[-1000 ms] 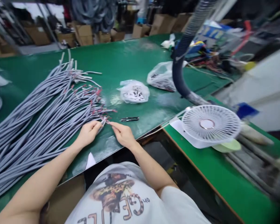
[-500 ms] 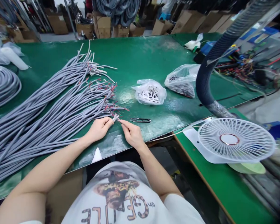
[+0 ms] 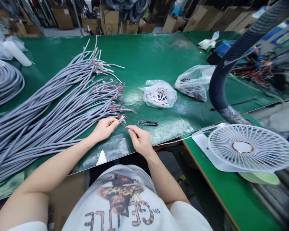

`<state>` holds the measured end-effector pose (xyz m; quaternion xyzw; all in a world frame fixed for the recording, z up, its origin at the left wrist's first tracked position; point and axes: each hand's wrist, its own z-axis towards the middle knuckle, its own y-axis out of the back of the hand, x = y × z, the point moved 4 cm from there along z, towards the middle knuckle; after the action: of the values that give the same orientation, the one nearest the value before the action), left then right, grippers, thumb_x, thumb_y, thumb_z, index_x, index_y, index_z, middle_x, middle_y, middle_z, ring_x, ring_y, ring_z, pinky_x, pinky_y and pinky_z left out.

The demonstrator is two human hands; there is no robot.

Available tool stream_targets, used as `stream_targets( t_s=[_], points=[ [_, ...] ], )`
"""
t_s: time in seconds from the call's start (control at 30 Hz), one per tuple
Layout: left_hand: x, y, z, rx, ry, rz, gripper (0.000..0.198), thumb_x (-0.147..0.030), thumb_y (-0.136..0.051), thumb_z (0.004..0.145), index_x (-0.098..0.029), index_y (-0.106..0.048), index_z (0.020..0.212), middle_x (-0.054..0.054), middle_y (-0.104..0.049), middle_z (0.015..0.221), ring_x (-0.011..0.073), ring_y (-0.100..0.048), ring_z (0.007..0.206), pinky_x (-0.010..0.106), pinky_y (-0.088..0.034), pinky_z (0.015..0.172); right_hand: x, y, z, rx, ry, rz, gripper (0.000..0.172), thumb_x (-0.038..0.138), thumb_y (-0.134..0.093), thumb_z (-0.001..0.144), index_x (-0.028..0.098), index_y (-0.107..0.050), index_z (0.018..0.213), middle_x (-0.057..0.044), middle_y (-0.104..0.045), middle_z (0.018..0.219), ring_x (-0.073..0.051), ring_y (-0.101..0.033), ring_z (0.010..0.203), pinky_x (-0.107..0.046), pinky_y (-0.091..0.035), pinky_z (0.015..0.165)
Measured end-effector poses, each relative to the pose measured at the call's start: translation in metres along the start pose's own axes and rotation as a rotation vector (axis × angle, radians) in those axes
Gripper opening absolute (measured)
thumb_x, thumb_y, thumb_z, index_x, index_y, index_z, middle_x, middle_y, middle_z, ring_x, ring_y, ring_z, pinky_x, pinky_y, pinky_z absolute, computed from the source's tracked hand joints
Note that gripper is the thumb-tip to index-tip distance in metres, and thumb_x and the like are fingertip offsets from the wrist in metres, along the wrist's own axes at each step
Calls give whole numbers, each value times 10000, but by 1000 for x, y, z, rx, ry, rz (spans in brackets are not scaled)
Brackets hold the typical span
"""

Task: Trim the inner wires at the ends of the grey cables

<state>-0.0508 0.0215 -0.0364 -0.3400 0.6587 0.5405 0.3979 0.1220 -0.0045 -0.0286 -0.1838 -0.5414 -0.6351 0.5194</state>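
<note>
Many grey cables (image 3: 62, 106) lie in a fanned bundle across the left of the green table, their stripped ends showing red and white wires. My left hand (image 3: 105, 129) is closed around the end of one grey cable, whose frayed tip (image 3: 122, 119) sticks out past the fingertips. My right hand (image 3: 140, 138) pinches a thin strand drawn out from that tip; its exact kind is too small to tell. Just beyond my right hand a pair of black thread snips (image 3: 148, 123) lies on the table.
Behind the snips sit a clear bag of small white and black pieces (image 3: 160, 93) and a second bag of dark pieces (image 3: 194, 84). A black flexible hose (image 3: 218, 78) arches down at the right, above a white fan (image 3: 250, 147). A coiled cable (image 3: 7, 83) lies far left.
My right hand has moved a little right and away from my left hand, and a thin strand now spans the gap. The whole view has shifted slightly.
</note>
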Motion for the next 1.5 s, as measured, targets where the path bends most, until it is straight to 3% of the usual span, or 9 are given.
stream_targets(
  t_s=[0.17,0.6,0.8,0.93,1.07,1.17,1.23,1.4,1.5],
  points=[
    [-2,-1,-4,26,13,-52,331,-431,-467,859,-143,-604,772,-36,-481,524,96,-431,512,225,-359,561,-22,-9,4,5,-57,-156,275,232,-444,912,225,-682,1050,-48,-721,1056,-187,-690,936,-285,-532,830],
    [-1,-1,-3,51,-1,-104,315,-402,-481,854,-135,-627,774,-22,-527,538,88,-438,488,216,-343,511,-19,-12,7,-7,-35,-42,270,239,-438,913,202,-686,1012,-55,-725,992,-174,-686,891,-263,-516,804],
    [3,0,0,259,84,-292,356,-445,-445,875,-123,-593,852,-7,-587,570,54,-415,377,183,-290,404,-19,-12,10,4,-56,-6,247,261,-450,914,189,-681,961,-42,-709,872,-154,-656,770,-241,-486,732],
    [-1,-4,-4,322,78,-230,317,-443,-479,860,-138,-556,827,-42,-537,511,43,-394,333,163,-277,374,-19,-17,13,18,-59,2,244,283,-443,920,175,-658,881,-26,-665,765,-132,-602,666,-229,-461,656],
    [1,-5,-2,229,79,-138,281,-406,-470,855,-147,-558,793,-58,-500,482,51,-391,336,164,-277,370,10,-14,9,8,49,18,224,234,-430,923,174,-624,827,-24,-658,734,-119,-591,620,-224,-452,618],
    [8,3,3,46,95,-86,275,-388,-451,857,-151,-557,764,-66,-466,455,56,-382,338,172,-291,384,52,-3,-3,88,344,47,185,184,-438,906,187,-621,877,-23,-676,732,-121,-608,618,-233,-466,626],
    [10,7,5,-2,92,-70,279,-396,-451,857,-153,-555,770,-58,-492,472,60,-388,348,180,-300,396,68,7,-8,112,462,35,173,165,-455,893,189,-623,926,-28,-697,759,-128,-628,644,-243,-481,650],
    [5,6,0,10,-2,-57,282,-410,-508,842,-145,-560,761,-23,-566,565,61,-427,444,178,-319,462,25,23,3,-42,150,-162,188,188,-472,906,183,-658,936,-66,-726,919,-156,-686,814,-247,-518,741],
    [2,3,-4,15,-42,-55,262,-391,-526,836,-140,-576,780,-25,-559,567,69,-447,482,181,-329,491,-2,20,5,-38,59,-247,197,220,-482,905,185,-674,933,-66,-732,920,-169,-695,819,-258,-524,748]
  ],
)
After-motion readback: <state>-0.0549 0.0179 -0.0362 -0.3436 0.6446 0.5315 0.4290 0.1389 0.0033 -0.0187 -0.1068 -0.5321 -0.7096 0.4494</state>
